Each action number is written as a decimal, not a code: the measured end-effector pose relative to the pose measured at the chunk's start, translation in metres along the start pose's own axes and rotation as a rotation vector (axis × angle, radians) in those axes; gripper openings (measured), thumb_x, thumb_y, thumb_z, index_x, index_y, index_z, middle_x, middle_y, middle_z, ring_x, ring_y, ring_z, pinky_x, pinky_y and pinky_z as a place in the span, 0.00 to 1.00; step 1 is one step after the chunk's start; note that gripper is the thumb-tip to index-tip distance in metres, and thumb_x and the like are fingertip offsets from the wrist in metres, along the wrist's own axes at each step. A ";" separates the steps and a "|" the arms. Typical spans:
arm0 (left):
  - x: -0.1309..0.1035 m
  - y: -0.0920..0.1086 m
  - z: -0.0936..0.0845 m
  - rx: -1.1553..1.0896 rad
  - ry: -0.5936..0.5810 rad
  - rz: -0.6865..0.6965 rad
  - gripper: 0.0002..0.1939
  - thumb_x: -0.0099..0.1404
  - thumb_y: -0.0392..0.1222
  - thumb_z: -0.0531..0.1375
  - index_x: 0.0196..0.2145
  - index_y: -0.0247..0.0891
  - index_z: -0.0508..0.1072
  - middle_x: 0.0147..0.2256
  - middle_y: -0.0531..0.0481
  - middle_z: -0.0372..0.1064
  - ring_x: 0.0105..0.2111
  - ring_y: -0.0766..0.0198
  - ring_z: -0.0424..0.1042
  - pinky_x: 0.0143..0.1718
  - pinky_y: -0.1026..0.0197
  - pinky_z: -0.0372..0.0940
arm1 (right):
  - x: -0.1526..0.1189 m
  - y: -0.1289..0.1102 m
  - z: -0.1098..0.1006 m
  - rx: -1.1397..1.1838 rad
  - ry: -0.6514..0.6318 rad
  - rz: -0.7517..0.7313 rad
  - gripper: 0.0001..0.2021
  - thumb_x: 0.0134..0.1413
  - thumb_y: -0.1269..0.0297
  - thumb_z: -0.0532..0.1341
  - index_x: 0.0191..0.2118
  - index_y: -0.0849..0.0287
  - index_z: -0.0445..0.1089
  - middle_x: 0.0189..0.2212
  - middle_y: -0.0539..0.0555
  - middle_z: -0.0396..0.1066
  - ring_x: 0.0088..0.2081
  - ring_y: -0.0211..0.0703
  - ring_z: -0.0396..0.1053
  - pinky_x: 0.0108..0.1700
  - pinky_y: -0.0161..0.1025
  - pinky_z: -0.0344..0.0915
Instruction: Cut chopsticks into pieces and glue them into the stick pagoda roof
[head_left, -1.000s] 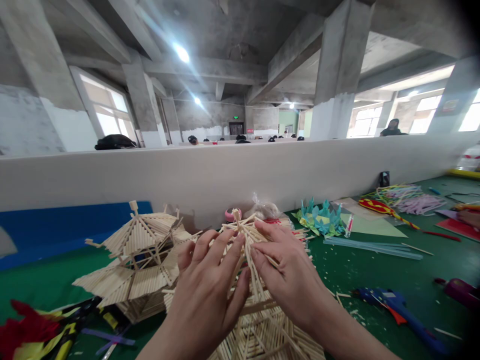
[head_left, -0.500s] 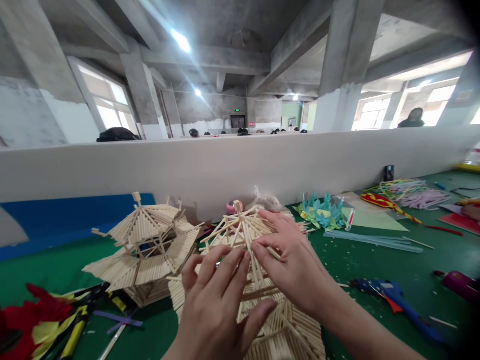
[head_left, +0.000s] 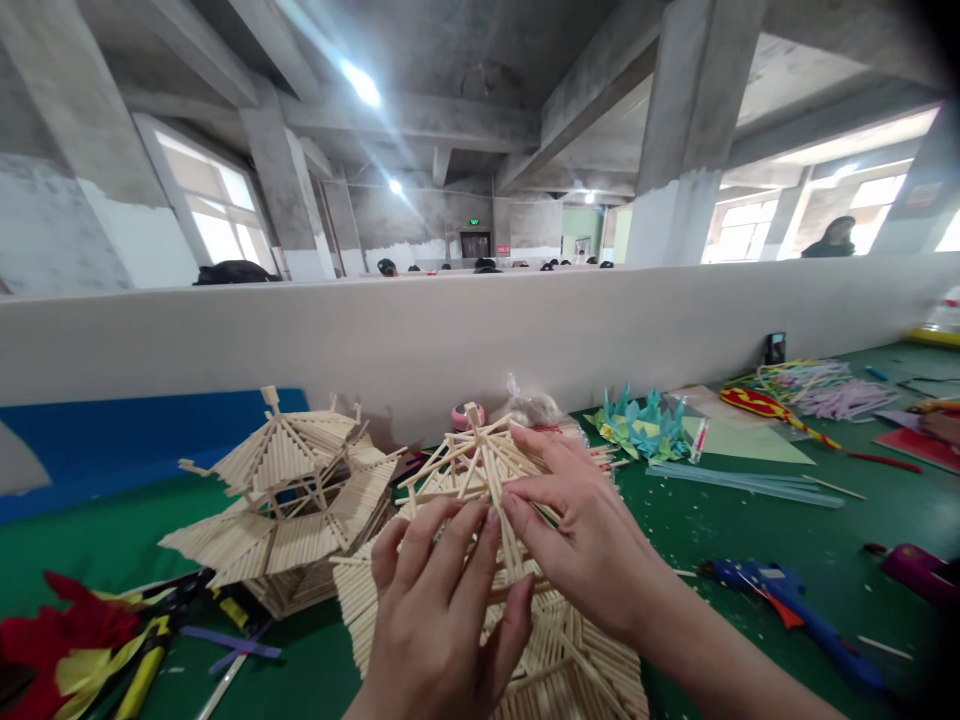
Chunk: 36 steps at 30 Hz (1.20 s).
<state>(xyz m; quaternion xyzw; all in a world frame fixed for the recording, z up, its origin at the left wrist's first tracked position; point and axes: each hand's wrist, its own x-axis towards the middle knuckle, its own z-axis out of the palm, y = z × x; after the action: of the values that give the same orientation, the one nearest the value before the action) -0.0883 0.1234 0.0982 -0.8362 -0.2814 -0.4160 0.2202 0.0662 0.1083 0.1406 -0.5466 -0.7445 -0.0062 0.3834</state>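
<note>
In front of me stands a pavilion model (head_left: 570, 640) built from thin wooden sticks, its upper roof an open frame of sticks meeting at a peak. My right hand (head_left: 574, 520) reaches in from the right, thumb and fingers closed on a wooden stick (head_left: 495, 480) that slopes down from the peak. From the front left, my left hand (head_left: 442, 600) rests its curved fingertips against the roof sticks, with the thumb held apart. Both hands hide part of the frame. A second stick pavilion (head_left: 292, 500), with covered roofs, stands to the left.
A blue glue gun (head_left: 780, 600) lies on the green table at right, near a purple tool (head_left: 915, 570). Turquoise paper flowers (head_left: 645, 425) and pale blue strips (head_left: 742, 483) lie behind. Red fabric (head_left: 67, 625) and yellow-handled pliers (head_left: 146, 660) are at left. A white partition (head_left: 420, 330) runs along the back.
My left thumb has drawn slightly in toward its fingers. The right hand stays at almost the same place on the roof sticks. The whole view has shifted very slightly.
</note>
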 end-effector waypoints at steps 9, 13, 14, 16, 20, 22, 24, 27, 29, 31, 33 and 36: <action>0.002 0.005 0.005 -0.001 0.114 -0.036 0.17 0.51 0.40 0.62 0.40 0.35 0.70 0.38 0.43 0.73 0.41 0.50 0.66 0.42 0.46 0.53 | 0.000 -0.002 -0.006 -0.097 -0.047 -0.009 0.13 0.53 0.65 0.50 0.29 0.54 0.73 0.53 0.55 0.60 0.54 0.49 0.54 0.54 0.51 0.49; 0.002 0.009 0.008 -0.052 0.183 -0.094 0.14 0.53 0.39 0.60 0.39 0.36 0.70 0.37 0.43 0.73 0.41 0.51 0.66 0.43 0.47 0.52 | -0.002 0.001 -0.010 -0.087 -0.016 -0.070 0.11 0.51 0.69 0.52 0.31 0.55 0.73 0.52 0.54 0.62 0.53 0.47 0.55 0.53 0.49 0.50; 0.002 0.009 0.008 -0.054 0.171 -0.098 0.14 0.54 0.39 0.60 0.40 0.36 0.70 0.38 0.44 0.72 0.42 0.51 0.66 0.44 0.47 0.52 | -0.003 0.003 -0.010 -0.075 -0.010 -0.079 0.11 0.50 0.69 0.53 0.31 0.55 0.73 0.51 0.54 0.62 0.53 0.46 0.56 0.53 0.49 0.50; 0.001 0.009 0.007 -0.056 0.150 -0.111 0.13 0.55 0.39 0.59 0.40 0.38 0.70 0.39 0.45 0.72 0.43 0.52 0.65 0.45 0.47 0.51 | -0.004 0.006 -0.009 -0.044 -0.002 -0.095 0.10 0.50 0.70 0.54 0.31 0.55 0.73 0.51 0.55 0.62 0.53 0.46 0.56 0.54 0.49 0.50; -0.001 0.009 0.005 -0.074 0.129 -0.137 0.14 0.56 0.40 0.59 0.41 0.39 0.69 0.39 0.46 0.72 0.43 0.53 0.65 0.46 0.48 0.51 | -0.006 0.012 -0.005 0.032 -0.006 -0.126 0.10 0.51 0.69 0.54 0.34 0.54 0.72 0.51 0.55 0.62 0.53 0.45 0.56 0.54 0.50 0.50; -0.001 0.009 0.003 -0.071 0.101 -0.133 0.16 0.55 0.40 0.60 0.42 0.40 0.68 0.39 0.46 0.72 0.43 0.54 0.65 0.46 0.48 0.51 | -0.006 0.014 -0.003 0.056 -0.011 -0.120 0.10 0.51 0.68 0.54 0.35 0.54 0.72 0.51 0.55 0.61 0.53 0.45 0.55 0.54 0.50 0.50; -0.002 0.010 0.001 -0.057 0.081 -0.123 0.18 0.54 0.42 0.61 0.43 0.40 0.68 0.39 0.47 0.72 0.44 0.53 0.65 0.47 0.48 0.50 | -0.006 0.015 -0.002 0.064 -0.016 -0.107 0.10 0.51 0.68 0.54 0.36 0.54 0.72 0.51 0.55 0.61 0.54 0.45 0.54 0.54 0.49 0.50; -0.002 0.013 0.000 -0.037 0.093 -0.122 0.18 0.52 0.44 0.62 0.42 0.41 0.68 0.39 0.47 0.72 0.43 0.53 0.65 0.47 0.47 0.50 | -0.005 0.015 -0.003 0.073 -0.019 -0.100 0.10 0.51 0.68 0.54 0.35 0.54 0.72 0.52 0.55 0.60 0.54 0.44 0.53 0.54 0.47 0.50; -0.001 0.014 -0.001 -0.023 0.105 -0.133 0.16 0.53 0.42 0.61 0.41 0.41 0.69 0.38 0.47 0.72 0.43 0.53 0.65 0.46 0.47 0.50 | -0.006 0.014 -0.003 0.087 -0.018 -0.097 0.10 0.52 0.68 0.53 0.35 0.54 0.72 0.51 0.55 0.60 0.54 0.43 0.53 0.54 0.46 0.50; 0.000 0.015 0.000 -0.011 0.125 -0.138 0.14 0.53 0.39 0.61 0.40 0.41 0.70 0.37 0.48 0.73 0.42 0.53 0.66 0.46 0.47 0.51 | -0.006 0.013 -0.004 0.105 -0.023 -0.101 0.11 0.53 0.68 0.53 0.34 0.54 0.72 0.51 0.55 0.60 0.54 0.43 0.53 0.54 0.45 0.51; 0.001 0.015 0.002 -0.015 0.165 -0.136 0.12 0.53 0.38 0.61 0.38 0.40 0.71 0.36 0.47 0.74 0.41 0.53 0.67 0.44 0.47 0.51 | -0.006 0.012 -0.004 0.120 -0.033 -0.108 0.11 0.53 0.68 0.52 0.34 0.55 0.72 0.51 0.54 0.60 0.53 0.42 0.54 0.54 0.43 0.52; 0.001 0.015 0.004 -0.037 0.225 -0.124 0.11 0.53 0.38 0.61 0.37 0.39 0.72 0.34 0.47 0.75 0.40 0.53 0.67 0.43 0.47 0.52 | -0.006 0.013 -0.003 0.131 -0.042 -0.110 0.11 0.54 0.69 0.52 0.34 0.54 0.72 0.51 0.53 0.60 0.53 0.41 0.54 0.54 0.43 0.52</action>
<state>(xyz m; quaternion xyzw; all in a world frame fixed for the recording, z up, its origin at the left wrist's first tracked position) -0.0757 0.1154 0.0945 -0.7691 -0.2984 -0.5252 0.2090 0.0789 0.1076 0.1337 -0.4787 -0.7800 0.0331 0.4016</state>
